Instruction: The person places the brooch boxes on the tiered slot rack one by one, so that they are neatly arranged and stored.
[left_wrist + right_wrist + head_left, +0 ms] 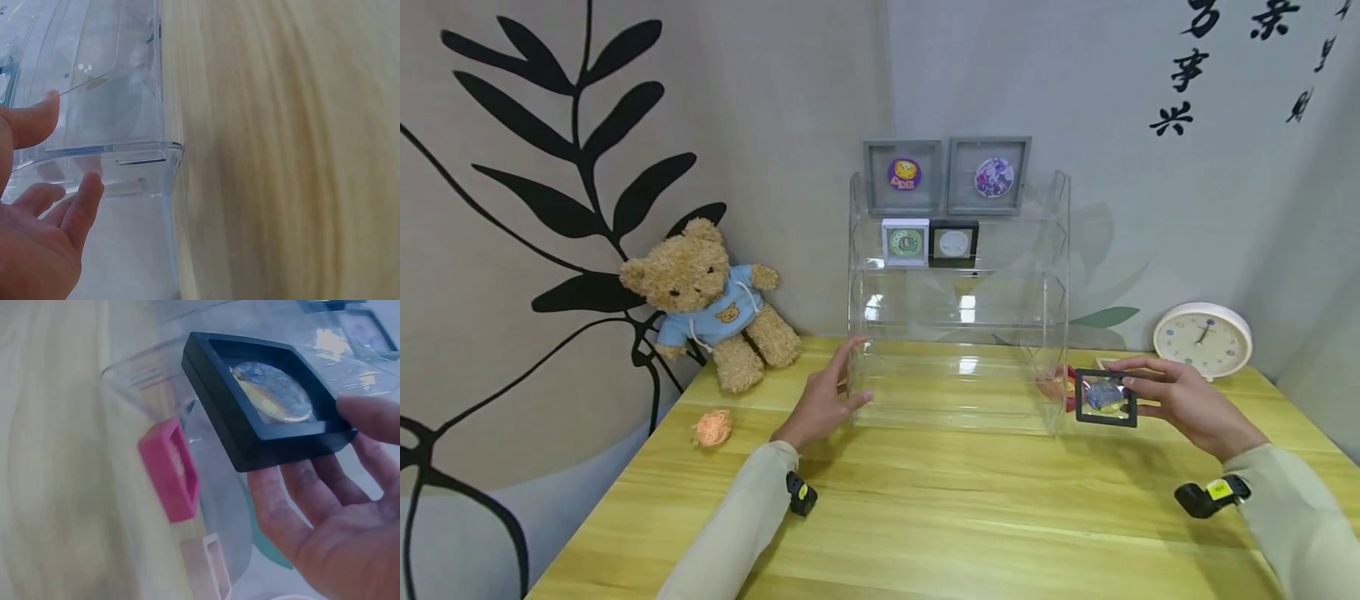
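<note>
My right hand (1187, 400) holds a small black display frame (1106, 398) by its edge, thumb on the front and fingers beneath. Inside the frame is a round blue and yellow badge (272, 394). It is beside the lower right side of a clear tiered display rack (958, 379). At the rack's left side wall is my left hand (823, 400), its thumb and fingers spread on either side of the wall. Fingertips (92, 181) are close against the clear panel in the left wrist view; firm contact cannot be made out.
Two grey frames (902, 177) stand on the rack's top tier, with a white frame (906, 242) and a black frame (953, 243) below. Behind the held frame are a red frame (169, 472) and a pale frame (206, 569). A clock (1202, 340), teddy bear (711, 304) and yarn ball (712, 427) flank the rack.
</note>
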`<control>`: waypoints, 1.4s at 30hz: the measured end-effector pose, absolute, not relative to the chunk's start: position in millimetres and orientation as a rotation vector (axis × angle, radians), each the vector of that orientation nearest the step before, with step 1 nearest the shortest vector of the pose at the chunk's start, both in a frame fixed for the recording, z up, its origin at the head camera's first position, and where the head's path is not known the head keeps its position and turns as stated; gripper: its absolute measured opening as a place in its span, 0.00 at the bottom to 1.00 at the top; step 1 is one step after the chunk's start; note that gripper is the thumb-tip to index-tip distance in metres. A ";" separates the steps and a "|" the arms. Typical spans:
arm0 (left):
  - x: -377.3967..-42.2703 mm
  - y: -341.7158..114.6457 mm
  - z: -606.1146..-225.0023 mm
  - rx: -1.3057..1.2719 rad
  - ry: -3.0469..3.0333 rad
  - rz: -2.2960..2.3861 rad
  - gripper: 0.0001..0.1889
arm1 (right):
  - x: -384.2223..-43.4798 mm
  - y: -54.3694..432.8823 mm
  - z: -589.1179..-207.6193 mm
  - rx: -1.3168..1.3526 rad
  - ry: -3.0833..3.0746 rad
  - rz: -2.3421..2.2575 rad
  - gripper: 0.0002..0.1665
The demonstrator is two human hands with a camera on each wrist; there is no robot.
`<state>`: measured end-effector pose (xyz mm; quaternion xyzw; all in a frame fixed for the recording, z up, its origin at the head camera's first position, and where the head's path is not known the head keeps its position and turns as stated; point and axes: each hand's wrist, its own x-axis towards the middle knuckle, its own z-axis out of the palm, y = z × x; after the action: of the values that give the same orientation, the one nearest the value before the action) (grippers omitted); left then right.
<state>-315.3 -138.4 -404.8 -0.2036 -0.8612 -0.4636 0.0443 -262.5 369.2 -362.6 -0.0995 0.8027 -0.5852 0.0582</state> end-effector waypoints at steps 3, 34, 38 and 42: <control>-315.3 -138.6 -405.2 -0.617 -2.635 -1.412 0.48 | -261.2 369.8 -359.3 -0.378 2.323 -1.906 0.17; -314.4 -137.2 -403.1 -0.614 -2.652 -1.392 0.47 | -283.3 316.1 -279.1 -0.478 2.258 -2.163 0.13; -314.8 -137.1 -401.8 -0.623 -2.639 -1.385 0.49 | -287.9 305.9 -267.9 -0.396 2.343 -2.116 0.12; -315.0 -137.8 -402.0 -0.608 -2.645 -1.401 0.49 | -294.3 294.8 -257.5 -0.384 2.369 -2.091 0.13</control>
<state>-315.0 -137.8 -402.0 -0.1989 -0.8652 -0.4582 0.0440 -294.3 294.8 -257.5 -0.1207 0.7442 -0.6567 -0.0207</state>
